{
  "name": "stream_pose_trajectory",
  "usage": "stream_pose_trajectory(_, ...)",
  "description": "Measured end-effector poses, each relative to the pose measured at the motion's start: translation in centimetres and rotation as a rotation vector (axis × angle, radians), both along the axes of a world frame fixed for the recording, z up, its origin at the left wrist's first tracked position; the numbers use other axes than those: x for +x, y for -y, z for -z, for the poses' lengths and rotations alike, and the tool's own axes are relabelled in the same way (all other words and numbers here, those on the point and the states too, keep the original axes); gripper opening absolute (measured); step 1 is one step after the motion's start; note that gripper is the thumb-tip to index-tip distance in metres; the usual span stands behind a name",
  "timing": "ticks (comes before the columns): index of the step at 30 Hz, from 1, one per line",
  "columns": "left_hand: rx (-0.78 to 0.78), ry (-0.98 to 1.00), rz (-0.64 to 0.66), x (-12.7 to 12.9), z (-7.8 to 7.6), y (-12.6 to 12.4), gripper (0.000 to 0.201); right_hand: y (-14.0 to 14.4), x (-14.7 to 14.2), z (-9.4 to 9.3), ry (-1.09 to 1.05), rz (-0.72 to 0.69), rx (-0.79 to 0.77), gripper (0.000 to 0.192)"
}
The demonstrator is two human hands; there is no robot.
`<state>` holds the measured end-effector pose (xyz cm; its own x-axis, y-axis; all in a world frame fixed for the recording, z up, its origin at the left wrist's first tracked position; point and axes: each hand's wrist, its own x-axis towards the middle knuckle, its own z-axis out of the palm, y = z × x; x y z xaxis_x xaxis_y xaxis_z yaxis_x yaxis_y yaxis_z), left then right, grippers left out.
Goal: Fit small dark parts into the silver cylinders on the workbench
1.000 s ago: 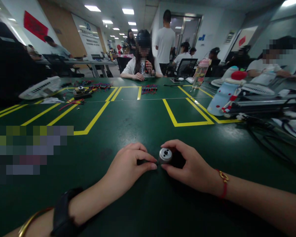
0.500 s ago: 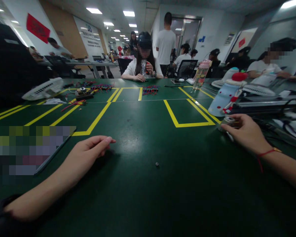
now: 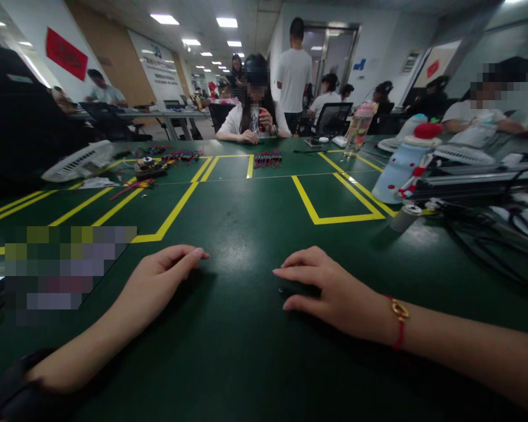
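Head view. The left hand (image 3: 158, 281) rests palm down on the green counter (image 3: 255, 228), forearm running from the lower left corner, a dark wristband at the wrist. Its fingers (image 3: 189, 256) are extended and relaxed, grasping nothing, with the tips pointing right.

The right hand (image 3: 330, 290) lies palm down at centre right, forearm entering from the lower right, a red cord bracelet (image 3: 398, 322) at the wrist. Its fingers (image 3: 290, 272) are loosely curved and point left; the thumb and index tip bracket a small dark ring-shaped part (image 3: 281, 290) that sits on the counter just under them. Contact with the part cannot be confirmed (the part is very small), and the fingers are not closed on it.

A small metal cylinder (image 3: 405, 217) stands on the counter well apart to the right, near the corner of the yellow marking tape (image 3: 334, 220) and just beside a pale blue bottle (image 3: 400, 170).

Change against the picture half a second earlier: the right hand has moved away from the cylinder, which it then touched, and has come back to the centre over the small part. The left hand holds nearly the same pose and place. The small part has not shifted.
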<state>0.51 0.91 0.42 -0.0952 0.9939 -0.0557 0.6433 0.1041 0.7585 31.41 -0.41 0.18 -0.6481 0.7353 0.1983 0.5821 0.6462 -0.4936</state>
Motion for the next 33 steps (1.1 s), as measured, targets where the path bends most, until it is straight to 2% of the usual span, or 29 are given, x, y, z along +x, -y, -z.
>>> stream_pose_trajectory(3,-0.001,0.000,0.003,-0.1,0.1,0.0,0.045,-0.2,-1.2,0.3,-0.013,-0.033,-0.001,0.025)
stream_pose_trajectory(5,-0.004,0.003,0.001,0.0,0.0,0.1,0.045,-0.7,-0.2,-0.1,-0.031,-0.005,0.024,0.023)
stream_pose_trajectory(7,-0.009,0.010,0.006,0.1,-0.2,0.2,0.044,-1.3,2.0,-1.0,-0.041,0.082,0.105,0.022)
stream_pose_trajectory(9,-0.016,0.020,0.010,0.2,-0.3,0.3,0.045,-2.1,5.3,-2.2,-0.002,0.241,0.245,0.023)
stream_pose_trajectory(13,-0.039,0.018,0.008,0.4,-0.3,0.3,0.049,-4.0,12.7,-4.0,0.212,0.683,0.461,0.030)
stream_pose_trajectory(16,-0.040,0.017,0.008,0.2,-0.2,0.2,0.048,-4.9,16.9,-4.2,0.307,0.966,0.391,0.039)
stream_pose_trajectory(18,-0.042,0.027,0.009,0.0,0.0,0.2,0.047,-5.2,18.4,-4.1,0.309,1.064,0.275,0.039)
stream_pose_trajectory(20,-0.044,0.035,0.018,-0.2,0.1,0.3,0.046,-5.3,19.2,-4.0,0.296,1.101,0.219,0.036)
stream_pose_trajectory(27,-0.050,0.019,0.023,-0.4,0.3,0.1,0.044,-6.0,19.4,-3.5,0.249,1.144,0.247,0.029)
stream_pose_trajectory(33,-0.032,0.020,0.022,-0.5,0.5,0.0,0.043,-6.5,19.5,-2.9,0.158,1.145,0.222,0.032)
